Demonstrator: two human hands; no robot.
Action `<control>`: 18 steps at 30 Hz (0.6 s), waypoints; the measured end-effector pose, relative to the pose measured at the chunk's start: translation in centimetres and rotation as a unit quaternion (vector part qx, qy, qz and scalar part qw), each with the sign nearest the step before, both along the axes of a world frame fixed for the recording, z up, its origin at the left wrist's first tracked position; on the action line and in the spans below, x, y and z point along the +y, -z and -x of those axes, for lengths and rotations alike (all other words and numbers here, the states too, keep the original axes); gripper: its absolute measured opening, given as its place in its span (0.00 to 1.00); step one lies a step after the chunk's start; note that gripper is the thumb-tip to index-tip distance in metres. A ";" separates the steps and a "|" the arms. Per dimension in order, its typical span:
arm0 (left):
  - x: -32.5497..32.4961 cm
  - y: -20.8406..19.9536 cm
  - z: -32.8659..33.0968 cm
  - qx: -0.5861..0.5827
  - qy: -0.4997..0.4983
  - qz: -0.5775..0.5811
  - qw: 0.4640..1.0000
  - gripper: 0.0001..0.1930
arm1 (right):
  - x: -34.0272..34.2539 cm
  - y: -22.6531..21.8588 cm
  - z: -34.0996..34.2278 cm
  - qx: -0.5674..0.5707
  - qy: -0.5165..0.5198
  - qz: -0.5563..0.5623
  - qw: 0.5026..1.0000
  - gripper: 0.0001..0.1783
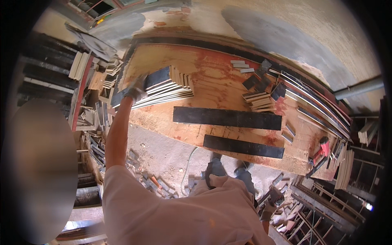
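My left hand [138,90], in a grey glove, reaches forward to a fanned stack of black-faced plywood strips [158,77] at the table's left. Its fingers close over the upper strip near its left end. Low at my right side, my right hand [267,213] is gloved and partly hidden by my shirt. It grips a dark power tool [276,197] whose exact kind I cannot make out. Two black plywood strips, a longer one [227,117] and a shorter one [244,146], lie apart on the wooden table [196,85] in front of me.
Short plywood blocks [259,101] and long strips [318,98] lie on the table's right half. A red-and-black tool [321,150] sits near its right end. Offcuts [157,185] and a thin hose [187,167] lie on the floor. A wall [286,36] runs behind the table.
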State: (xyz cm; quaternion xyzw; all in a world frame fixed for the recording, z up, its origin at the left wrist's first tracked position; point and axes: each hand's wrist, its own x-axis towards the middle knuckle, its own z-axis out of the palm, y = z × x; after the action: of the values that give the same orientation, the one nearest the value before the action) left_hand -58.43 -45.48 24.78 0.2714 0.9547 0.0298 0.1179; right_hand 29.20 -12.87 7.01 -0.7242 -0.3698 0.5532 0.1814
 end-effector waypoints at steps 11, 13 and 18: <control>5.8 -1.4 -5.7 0.181 0.093 -0.207 0.957 0.49 | -5.2 -7.7 2.2 -0.057 0.041 0.055 0.996 0.12; 8.8 1.9 -8.8 0.169 0.039 -0.430 0.886 0.41 | -5.6 -7.7 3.0 -0.041 0.055 0.090 0.994 0.12; 29.1 9.7 -17.0 0.111 0.387 -0.332 0.853 0.12 | -6.3 -6.5 2.4 -0.109 0.007 -0.008 0.994 0.07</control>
State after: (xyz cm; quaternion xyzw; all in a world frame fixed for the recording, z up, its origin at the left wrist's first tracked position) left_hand -41.46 -16.36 15.08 0.6434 0.7128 0.2665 -0.0835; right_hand 26.77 -19.15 13.55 -0.7812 -0.3861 0.4670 0.1499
